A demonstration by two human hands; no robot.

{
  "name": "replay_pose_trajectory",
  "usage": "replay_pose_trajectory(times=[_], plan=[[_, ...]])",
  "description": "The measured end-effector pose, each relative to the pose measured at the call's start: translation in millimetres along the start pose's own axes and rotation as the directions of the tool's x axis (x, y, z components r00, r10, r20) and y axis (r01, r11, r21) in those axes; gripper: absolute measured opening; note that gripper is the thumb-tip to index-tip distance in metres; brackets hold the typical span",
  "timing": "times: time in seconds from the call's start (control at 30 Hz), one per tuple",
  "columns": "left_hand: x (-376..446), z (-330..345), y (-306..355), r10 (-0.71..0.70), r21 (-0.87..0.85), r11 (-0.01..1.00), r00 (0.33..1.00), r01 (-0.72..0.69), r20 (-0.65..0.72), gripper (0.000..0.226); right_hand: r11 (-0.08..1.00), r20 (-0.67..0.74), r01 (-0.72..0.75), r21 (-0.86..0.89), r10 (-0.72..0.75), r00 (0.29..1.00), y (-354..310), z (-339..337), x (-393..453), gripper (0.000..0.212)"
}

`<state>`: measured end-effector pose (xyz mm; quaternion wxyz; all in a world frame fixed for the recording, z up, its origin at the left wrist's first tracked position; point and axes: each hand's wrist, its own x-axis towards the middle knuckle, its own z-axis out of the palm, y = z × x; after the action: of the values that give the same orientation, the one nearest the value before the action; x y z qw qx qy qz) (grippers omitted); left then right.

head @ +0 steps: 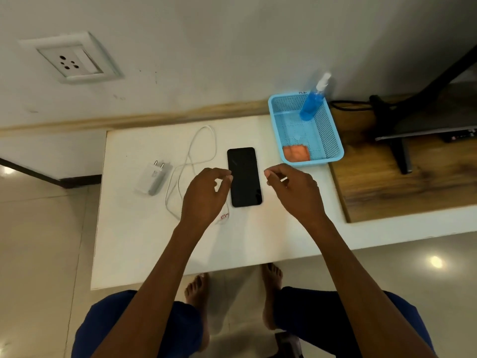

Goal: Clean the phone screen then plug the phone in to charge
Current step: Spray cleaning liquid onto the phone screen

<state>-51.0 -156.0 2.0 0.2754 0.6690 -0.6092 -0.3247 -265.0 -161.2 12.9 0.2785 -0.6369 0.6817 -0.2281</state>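
A black phone (244,177) lies screen-up on the white table (144,241). My left hand (204,196) hovers at its left edge with fingers loosely curled, holding nothing. My right hand (291,188) hovers to the phone's right, fingers also loosely curled and empty. A white charger adapter (153,180) lies to the left, with a white cable (192,161) looped between it and the phone. A blue basket (333,140) at the back right holds a blue spray bottle (312,102) and an orange cloth (296,153). A wall socket (69,62) is on the wall at upper left.
A wooden board (402,187) to the right carries a monitor stand (398,151) and a black cable (346,105). My bare feet (196,288) stand on the tiled floor under the table's front edge.
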Motion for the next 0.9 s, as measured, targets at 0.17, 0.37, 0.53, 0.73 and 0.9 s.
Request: replay_pose_trajectory(times=[0.17,0.37,0.53,0.73,0.9], plan=[[12.7,2.3,12.9,0.008,-0.115,0.993,1.000,-0.011,-0.026,0.027,0.972,-0.243,-0.024,0.234,0.083,0.967,7.2,-22.5,12.1,0.024],[20.9,12.1,19.7,0.052,-0.170,0.983,0.996,-0.063,-0.072,0.030,0.958,-0.327,-0.167,0.232,0.238,0.915,22.1,-49.3,92.0,0.043],[26.2,9.5,15.3,0.055,-0.208,0.976,0.995,-0.070,-0.078,0.033,0.969,-0.412,-0.147,0.199,0.219,0.884,30.6,-55.1,148.3,0.050],[29.3,1.0,6.2,0.042,-0.250,0.965,0.991,-0.074,-0.130,0.032,0.963,-0.384,-0.231,0.136,0.266,0.884,45.7,-49.8,185.7,0.056],[30.8,0.7,4.8,0.045,-0.231,0.970,0.991,-0.074,-0.126,0.031,0.974,-0.409,-0.165,0.157,0.216,0.887,43.6,-50.7,175.3,0.045]])
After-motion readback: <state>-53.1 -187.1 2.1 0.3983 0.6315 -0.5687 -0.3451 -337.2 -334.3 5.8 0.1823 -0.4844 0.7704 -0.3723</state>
